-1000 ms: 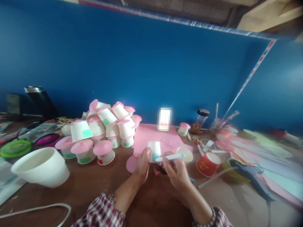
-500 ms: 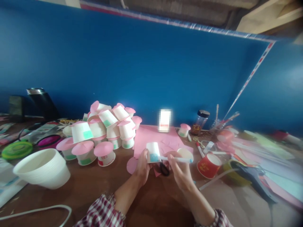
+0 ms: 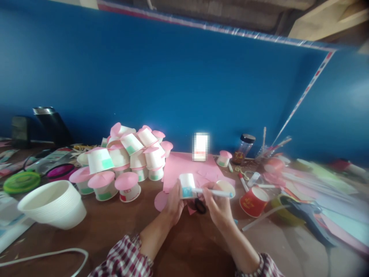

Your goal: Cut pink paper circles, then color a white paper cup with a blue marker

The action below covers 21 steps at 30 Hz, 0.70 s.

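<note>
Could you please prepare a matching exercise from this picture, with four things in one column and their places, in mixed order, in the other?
1. marker
2. red cup
3. stack of white cups
4. blue-marked white cup

A. to the left of both hands
B. in the left hand
C. in the right hand
D. to the right of both hands

Pairs: 1-C, 2-D, 3-A, 4-B

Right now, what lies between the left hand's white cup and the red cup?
Head view: the right hand holding a marker, a black loop below it, and what looks like a pale cup partly behind.
</note>
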Motion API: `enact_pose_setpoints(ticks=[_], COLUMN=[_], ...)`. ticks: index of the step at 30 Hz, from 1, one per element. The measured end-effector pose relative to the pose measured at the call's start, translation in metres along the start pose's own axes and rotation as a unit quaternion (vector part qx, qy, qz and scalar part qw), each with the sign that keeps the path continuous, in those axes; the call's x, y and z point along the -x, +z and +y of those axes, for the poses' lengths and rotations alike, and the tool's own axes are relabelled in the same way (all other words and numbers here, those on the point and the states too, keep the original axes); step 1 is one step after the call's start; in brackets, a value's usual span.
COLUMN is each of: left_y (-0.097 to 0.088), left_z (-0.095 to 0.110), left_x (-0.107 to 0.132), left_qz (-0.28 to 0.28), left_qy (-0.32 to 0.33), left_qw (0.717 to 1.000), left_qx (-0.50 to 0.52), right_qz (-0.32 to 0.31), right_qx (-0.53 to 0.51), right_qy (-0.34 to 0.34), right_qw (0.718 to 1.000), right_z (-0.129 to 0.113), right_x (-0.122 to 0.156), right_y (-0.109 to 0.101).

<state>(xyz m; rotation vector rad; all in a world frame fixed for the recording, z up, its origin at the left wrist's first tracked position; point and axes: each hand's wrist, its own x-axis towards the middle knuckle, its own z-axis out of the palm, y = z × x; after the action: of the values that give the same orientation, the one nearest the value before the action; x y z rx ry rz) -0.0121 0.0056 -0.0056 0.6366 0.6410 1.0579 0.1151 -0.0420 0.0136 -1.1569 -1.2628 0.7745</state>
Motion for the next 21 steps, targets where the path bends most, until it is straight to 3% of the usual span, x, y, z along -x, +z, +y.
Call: enact_pose_setpoints(ticks=[21], left_y=[0.0001], left_z=[-0.0023], left_x=[0.0004], left_qz=[-0.02], left_qy=[-0.013], left_qw=[0.999], left_qx=[0.03], right_qz=[0.005], right_qx=[0.021], right_qy=[0.007], right_qw=[1.0], right_z=[-0.0019], right_x=[-0.0002], right_y=[0.0])
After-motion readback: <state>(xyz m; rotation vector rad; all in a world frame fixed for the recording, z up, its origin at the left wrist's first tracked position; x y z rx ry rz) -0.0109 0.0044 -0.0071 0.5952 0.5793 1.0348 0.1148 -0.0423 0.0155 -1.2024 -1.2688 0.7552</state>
